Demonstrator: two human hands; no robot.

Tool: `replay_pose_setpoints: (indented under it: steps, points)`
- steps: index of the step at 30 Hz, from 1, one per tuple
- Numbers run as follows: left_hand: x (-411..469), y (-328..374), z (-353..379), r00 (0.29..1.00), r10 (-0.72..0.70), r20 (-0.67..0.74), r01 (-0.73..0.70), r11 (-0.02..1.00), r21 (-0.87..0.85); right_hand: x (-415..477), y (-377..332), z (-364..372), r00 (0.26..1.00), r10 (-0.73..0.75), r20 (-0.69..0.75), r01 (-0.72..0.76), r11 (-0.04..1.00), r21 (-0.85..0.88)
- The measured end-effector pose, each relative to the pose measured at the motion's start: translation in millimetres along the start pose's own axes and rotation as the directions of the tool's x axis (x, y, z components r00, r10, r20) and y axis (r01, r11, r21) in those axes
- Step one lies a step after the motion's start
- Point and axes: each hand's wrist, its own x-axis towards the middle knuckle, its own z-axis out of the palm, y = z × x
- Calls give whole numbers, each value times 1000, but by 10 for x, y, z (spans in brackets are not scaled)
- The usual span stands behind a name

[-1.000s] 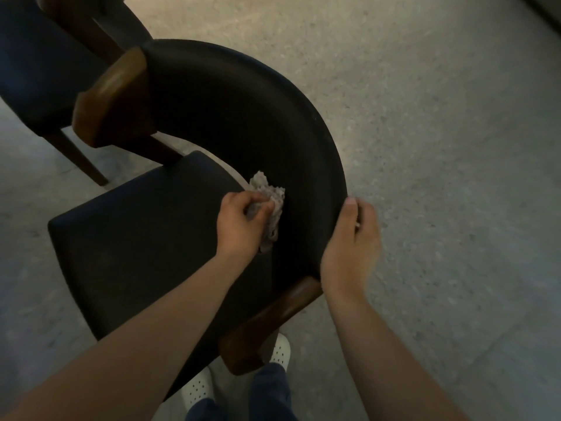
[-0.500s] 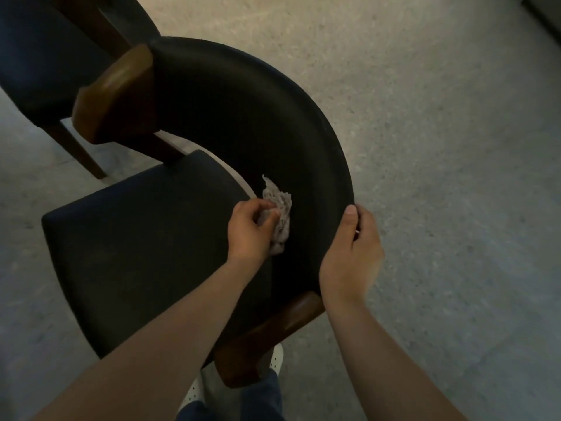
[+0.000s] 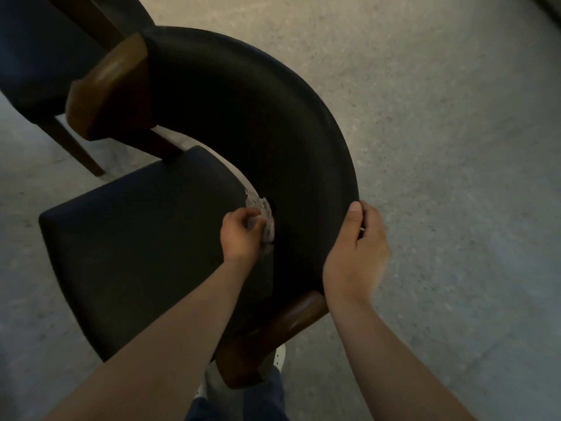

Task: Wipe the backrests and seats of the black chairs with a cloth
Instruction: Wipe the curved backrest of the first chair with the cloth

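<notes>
The left hand (image 3: pixel 241 235) has its grip closed on a pale crumpled cloth (image 3: pixel 263 212), pressed low against the inner face of the curved black backrest (image 3: pixel 243 117) just above the seat (image 3: pixel 145 238). The right hand (image 3: pixel 356 256) clasps the backrest's top edge. No writing is readable.

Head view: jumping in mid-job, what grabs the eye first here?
The curved black backrest fills the middle, with the left hand pressing a pale cloth low on its inner face, just above the seat. The right hand grips the backrest's outer edge. A second dark chair stands at top left.
</notes>
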Motion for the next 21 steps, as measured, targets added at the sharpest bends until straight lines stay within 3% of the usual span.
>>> replay_pose_setpoints:
  steps: [3, 6, 10, 15, 21]
  points:
    - [76, -12, -75, 998, -21, 55, 15, 995, 96, 5, 0, 2, 1000, 3, 4, -3, 1000, -4]
    - [73, 30, -201, 1000, -13, 2, 13, 995, 98, 0, -13, -10, 1000, 6, 12, -6, 1000, -15]
    - [-93, 314, -323, 979, 196, -54, -192, 979, 67, -14, -24, -6, 1000, 13, 9, -12, 1000, -24]
    - [-326, 912, -407, 868, 496, -23, -494, 868, 54, -18, -51, -4, 1000, 13, 4, -13, 999, -43]
    - [-454, 1434, -255, 749, 659, 74, -663, 748, 48, -28, -74, 14, 1000, -3, -15, 3, 999, -42]
